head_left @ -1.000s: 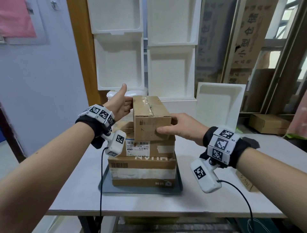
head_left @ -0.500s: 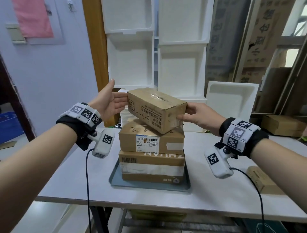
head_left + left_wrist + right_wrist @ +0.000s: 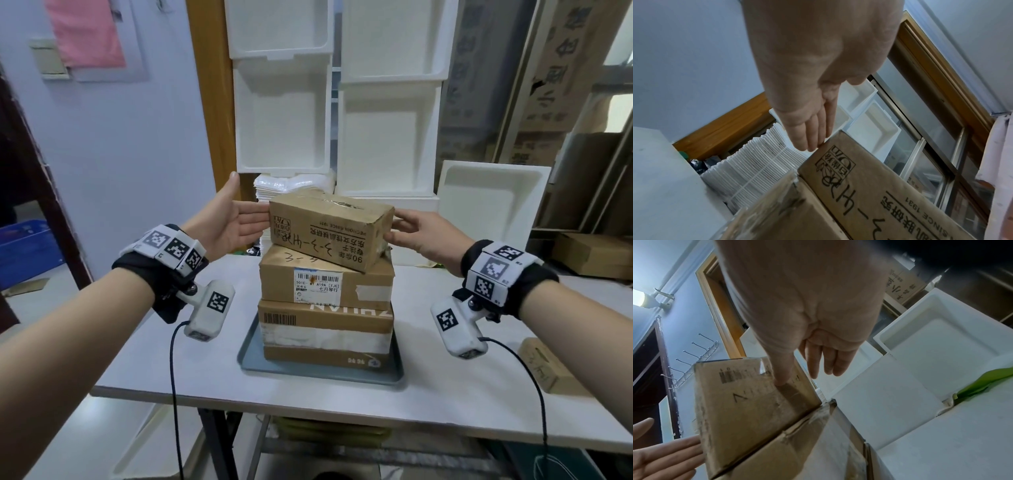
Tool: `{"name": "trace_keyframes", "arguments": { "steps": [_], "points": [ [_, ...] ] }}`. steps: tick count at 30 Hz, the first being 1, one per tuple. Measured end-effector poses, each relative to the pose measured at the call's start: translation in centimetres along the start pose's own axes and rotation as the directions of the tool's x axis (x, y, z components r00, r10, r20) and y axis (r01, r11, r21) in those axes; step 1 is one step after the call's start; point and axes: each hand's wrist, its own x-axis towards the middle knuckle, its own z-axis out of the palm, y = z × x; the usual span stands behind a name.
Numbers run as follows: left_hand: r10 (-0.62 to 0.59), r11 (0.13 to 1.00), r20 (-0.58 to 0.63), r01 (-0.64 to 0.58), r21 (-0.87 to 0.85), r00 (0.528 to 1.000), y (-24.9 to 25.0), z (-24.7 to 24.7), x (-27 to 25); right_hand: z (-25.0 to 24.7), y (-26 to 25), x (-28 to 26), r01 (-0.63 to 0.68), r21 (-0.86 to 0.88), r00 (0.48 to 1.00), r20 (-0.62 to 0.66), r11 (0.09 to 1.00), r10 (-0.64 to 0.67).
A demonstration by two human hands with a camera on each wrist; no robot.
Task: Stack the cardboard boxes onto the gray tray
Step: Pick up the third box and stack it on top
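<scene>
A printed brown cardboard top box (image 3: 330, 229) sits as the third tier of a stack, skewed so that its near right corner overhangs the front edge of the labelled brown cardboard middle box (image 3: 327, 284) below; that one rests on the larger taped cardboard bottom box (image 3: 325, 330), which stands on the flat gray tray (image 3: 251, 356). The bottom box fills most of the tray, leaving only a narrow strip of rim bare at the front and left. The left hand (image 3: 227, 219) is flat with straight fingers (image 3: 813, 131), whose tips touch the top box's left end at its upper edge, holding nothing. The right hand (image 3: 419, 236) is also spread loosely: one finger presses the box's right end face while the other fingers (image 3: 830, 360) hang free behind the far edge, gripping nothing. The white surface (image 3: 164, 342) lies bare to the left of the tray and in front of it up to the near edge; to the right, a small brown cardboard box (image 3: 544, 368) lies near that edge, well apart from the tray. Behind the stack, white foam crates (image 3: 387, 137) stand close.
</scene>
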Motion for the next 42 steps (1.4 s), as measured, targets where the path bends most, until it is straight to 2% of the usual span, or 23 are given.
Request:
{"name": "trace_keyframes", "arguments": {
  "steps": [2,4,9,12,16,23,26,32,42],
  "points": [
    [0.022,1.000,-0.021,-0.022,-0.005,1.000,-0.1,-0.3,0.3,0.0,-0.4,-0.4,-0.070,-0.064,0.996,-0.057,0.996,0.066],
    [0.046,0.999,-0.056,-0.046,-0.004,0.997,-0.3,-0.3,0.7,0.1,-0.6,-0.6,-0.117,-0.055,0.987,-0.121,0.992,0.110],
    [0.021,1.000,-0.063,-0.020,0.023,0.998,-0.5,0.8,1.9,1.4,-1.8,-1.5,-0.166,0.272,0.974,-0.105,0.948,0.201],
    [-0.005,0.998,-0.049,0.008,0.061,0.999,-0.2,1.5,2.4,2.2,-2.1,-1.4,-0.166,0.357,0.974,-0.087,0.919,0.209],
    [-0.018,0.999,-0.014,0.018,0.046,1.000,-0.2,2.3,2.9,2.8,-2.1,-1.2,-0.158,0.374,0.979,-0.063,0.914,0.195],
    [0.002,1.000,0.089,-0.003,0.013,0.996,0.1,3.2,2.5,2.6,-2.4,0.0,-0.200,0.233,0.970,-0.090,0.952,0.226],
    [0.001,1.000,0.110,-0.003,0.012,0.994,0.5,3.4,2.2,2.3,-2.7,0.6,-0.204,0.243,0.970,-0.082,0.948,0.230],
    [-0.021,1.000,0.119,0.020,0.015,0.993,0.4,2.9,1.6,2.1,-2.8,1.7,-0.201,0.314,0.971,-0.061,0.928,0.231],
    [-0.012,0.999,0.106,0.007,0.051,0.994,-0.6,3.2,-0.1,3.5,-2.1,1.7,-0.234,0.306,0.959,-0.086,0.923,0.271]
  ]
}}
